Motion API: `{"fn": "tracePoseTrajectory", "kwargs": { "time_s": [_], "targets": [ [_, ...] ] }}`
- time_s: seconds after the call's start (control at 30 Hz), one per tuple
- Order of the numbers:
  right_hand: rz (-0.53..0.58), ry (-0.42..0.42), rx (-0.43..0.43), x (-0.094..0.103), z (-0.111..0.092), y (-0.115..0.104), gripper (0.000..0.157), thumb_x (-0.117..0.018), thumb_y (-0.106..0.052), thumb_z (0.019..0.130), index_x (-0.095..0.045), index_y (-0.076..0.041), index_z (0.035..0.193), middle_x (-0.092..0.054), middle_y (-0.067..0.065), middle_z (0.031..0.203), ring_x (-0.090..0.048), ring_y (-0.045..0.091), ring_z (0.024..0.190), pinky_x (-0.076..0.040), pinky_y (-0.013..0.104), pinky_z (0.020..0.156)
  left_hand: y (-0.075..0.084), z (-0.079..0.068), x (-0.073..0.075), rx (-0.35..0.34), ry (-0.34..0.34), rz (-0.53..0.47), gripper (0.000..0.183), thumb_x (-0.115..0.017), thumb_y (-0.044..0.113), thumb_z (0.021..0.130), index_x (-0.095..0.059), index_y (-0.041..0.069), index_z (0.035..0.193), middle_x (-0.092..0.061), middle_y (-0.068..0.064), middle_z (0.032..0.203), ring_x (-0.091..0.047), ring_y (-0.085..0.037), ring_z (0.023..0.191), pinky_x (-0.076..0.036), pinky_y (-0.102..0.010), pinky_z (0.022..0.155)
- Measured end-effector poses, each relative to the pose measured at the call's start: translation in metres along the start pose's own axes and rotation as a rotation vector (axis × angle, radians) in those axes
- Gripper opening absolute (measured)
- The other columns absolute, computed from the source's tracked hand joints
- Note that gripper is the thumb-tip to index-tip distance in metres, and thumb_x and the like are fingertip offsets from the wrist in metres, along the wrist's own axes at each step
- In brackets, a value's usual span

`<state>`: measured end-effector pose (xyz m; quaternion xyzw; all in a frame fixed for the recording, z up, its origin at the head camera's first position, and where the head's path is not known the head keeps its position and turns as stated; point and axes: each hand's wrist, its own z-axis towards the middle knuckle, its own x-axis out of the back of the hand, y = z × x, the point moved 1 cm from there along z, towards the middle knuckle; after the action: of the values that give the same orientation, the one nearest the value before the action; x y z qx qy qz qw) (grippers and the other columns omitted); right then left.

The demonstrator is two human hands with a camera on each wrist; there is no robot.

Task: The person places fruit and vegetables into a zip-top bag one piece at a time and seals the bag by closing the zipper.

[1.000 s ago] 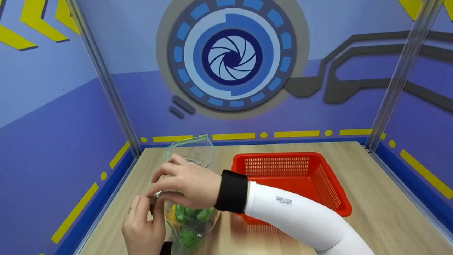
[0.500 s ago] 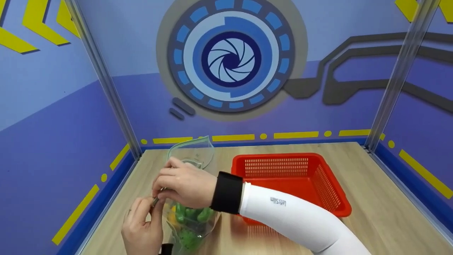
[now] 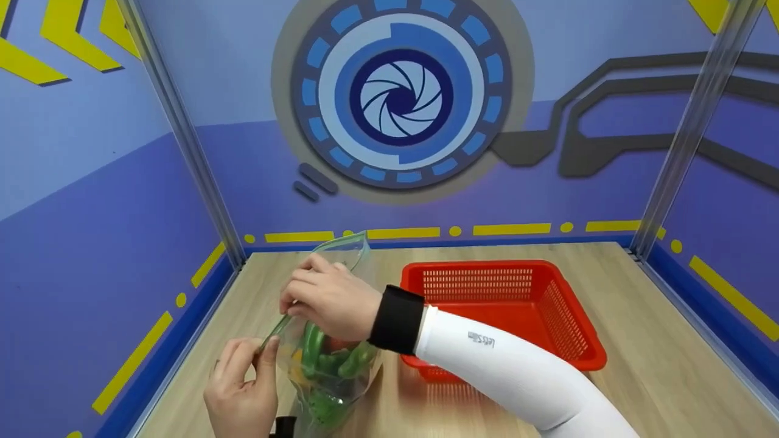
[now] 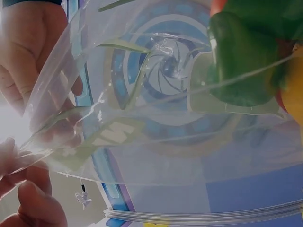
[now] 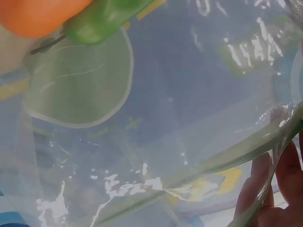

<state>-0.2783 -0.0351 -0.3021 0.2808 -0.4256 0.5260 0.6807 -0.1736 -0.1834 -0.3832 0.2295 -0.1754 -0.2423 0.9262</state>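
Observation:
A clear zip bag with a green zip strip stands on the table, upright and left of the middle. Inside it are green peppers, something orange-red and a bumpy green piece at the bottom. At the near corner of the bag's mouth, my left hand pinches the zip edge between thumb and fingers. Farther along the same edge, my right hand pinches it too, covering part of the bag. Between both hands the green strip runs taut. Beyond the right hand, the mouth gapes in a loop.
To the right of the bag sits a red plastic basket with slotted walls; my right forearm crosses over its near left side. Blue printed panels wall in the wooden table at the back and sides.
My right hand has slid along the bag's edge, away from the left hand, so a length of green strip shows between them. The left hand has barely moved; the loop beyond looks narrower.

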Motion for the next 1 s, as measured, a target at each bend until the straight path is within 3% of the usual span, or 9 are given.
{"fn": "tracePoseTrajectory", "kwargs": {
  "time_s": [0.23, 0.37, 0.53, 0.7, 1.0],
  "targets": [
    [-0.017, 0.008, -0.033, 0.002, -0.002, 0.010, 0.013, -0.057, -0.024, 0.105, -0.065, -0.019, 0.113, -0.067, -0.004, 0.117, -0.047, 0.022, 0.126, -0.047, 0.037, 0.096, 0.001, 0.001, 0.000, 0.005, 0.002, -0.006, 0.022, -0.078, -0.009, 0.083, -0.064, 0.008, 0.077, -0.056, -0.002, 0.077, -0.044, -0.001, 0.070, -0.039, -0.018, 0.067],
    [-0.029, 0.022, -0.064, 0.001, -0.003, 0.016, 0.011, -0.060, -0.022, 0.104, -0.066, -0.019, 0.112, -0.067, -0.004, 0.117, -0.046, 0.023, 0.129, -0.048, 0.040, 0.101, -0.003, -0.002, -0.002, 0.018, -0.006, -0.009, 0.020, -0.075, -0.003, 0.088, -0.063, 0.009, 0.079, -0.054, 0.002, 0.079, -0.042, 0.000, 0.072, -0.036, -0.017, 0.070],
    [-0.048, 0.047, -0.073, -0.001, -0.005, 0.026, 0.010, -0.059, -0.021, 0.104, -0.066, -0.019, 0.111, -0.066, -0.003, 0.123, -0.046, 0.024, 0.128, -0.049, 0.041, 0.098, -0.004, -0.003, -0.002, 0.027, -0.002, -0.003, 0.020, -0.074, -0.002, 0.089, -0.063, 0.010, 0.078, -0.052, 0.003, 0.079, -0.041, 0.000, 0.073, -0.035, -0.017, 0.071],
    [-0.060, 0.058, -0.100, -0.002, -0.008, 0.039, 0.011, -0.055, -0.022, 0.106, -0.064, -0.019, 0.110, -0.062, 0.000, 0.132, -0.044, 0.026, 0.129, -0.049, 0.041, 0.093, 0.000, -0.001, 0.001, 0.026, 0.015, 0.006, 0.024, -0.078, -0.008, 0.083, -0.062, 0.009, 0.077, -0.053, -0.001, 0.076, -0.042, -0.002, 0.071, -0.037, -0.017, 0.071],
    [-0.007, 0.069, -0.181, -0.002, -0.014, 0.061, 0.010, -0.054, -0.019, 0.106, -0.063, -0.017, 0.111, -0.058, 0.006, 0.138, -0.040, 0.028, 0.131, -0.045, 0.047, 0.096, 0.002, -0.002, 0.001, 0.034, 0.019, 0.016, 0.023, -0.076, -0.008, 0.086, -0.060, 0.007, 0.077, -0.052, 0.000, 0.077, -0.040, -0.001, 0.073, -0.035, -0.018, 0.073]
  ]
}}
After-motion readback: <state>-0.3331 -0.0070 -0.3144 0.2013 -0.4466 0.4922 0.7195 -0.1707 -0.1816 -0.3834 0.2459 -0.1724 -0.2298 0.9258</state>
